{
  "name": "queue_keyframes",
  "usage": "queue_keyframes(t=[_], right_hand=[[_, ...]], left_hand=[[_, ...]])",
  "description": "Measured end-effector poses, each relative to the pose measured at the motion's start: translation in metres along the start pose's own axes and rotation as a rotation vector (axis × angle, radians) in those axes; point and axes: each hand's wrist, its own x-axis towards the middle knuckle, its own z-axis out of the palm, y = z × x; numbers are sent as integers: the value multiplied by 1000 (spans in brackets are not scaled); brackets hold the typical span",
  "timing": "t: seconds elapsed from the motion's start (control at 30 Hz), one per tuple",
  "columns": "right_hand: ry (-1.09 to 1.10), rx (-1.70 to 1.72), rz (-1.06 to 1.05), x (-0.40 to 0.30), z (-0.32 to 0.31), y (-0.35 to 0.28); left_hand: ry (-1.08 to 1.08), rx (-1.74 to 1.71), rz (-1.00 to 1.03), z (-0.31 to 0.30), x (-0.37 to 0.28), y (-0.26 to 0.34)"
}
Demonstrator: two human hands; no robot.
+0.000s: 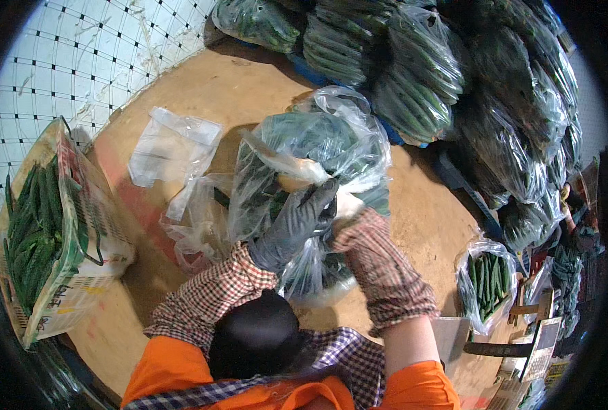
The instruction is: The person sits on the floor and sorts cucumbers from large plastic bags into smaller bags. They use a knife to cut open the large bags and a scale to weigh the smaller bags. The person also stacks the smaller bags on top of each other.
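Note:
A large clear plastic bag [314,133] filled with dark green cucumbers stands on the tan floor before me, its top gathered. My left hand [304,215], in a dark glove, grips the twisted plastic. My right hand [349,204], in a pale glove, is closed on the same gathered plastic just beside it. Several empty clear bags [196,220] lie to the left of the filled bag, next to a flattened white plastic bag [175,146].
A plastic crate [78,256] of long green vegetables stands at left. Filled bags of cucumbers [411,92] are piled at upper right. An open bag of cucumbers [488,284] sits at right, near a scale [541,348]. A tiled wall [78,66] rises at upper left.

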Motion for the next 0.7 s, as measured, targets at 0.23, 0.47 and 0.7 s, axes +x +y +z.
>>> queue_keyframes(t=[0.23,0.47,0.7], right_hand=[[-78,-683,-89,9,-4,-6],[-178,-927,-123,-7,-26,-2],[-405,-1491,-225,-70,-52,-32]], left_hand=[[-165,353,-33,-15,-5,16],[-408,-117,-223,-8,-7,57],[-822,326,560,73,-45,52]])
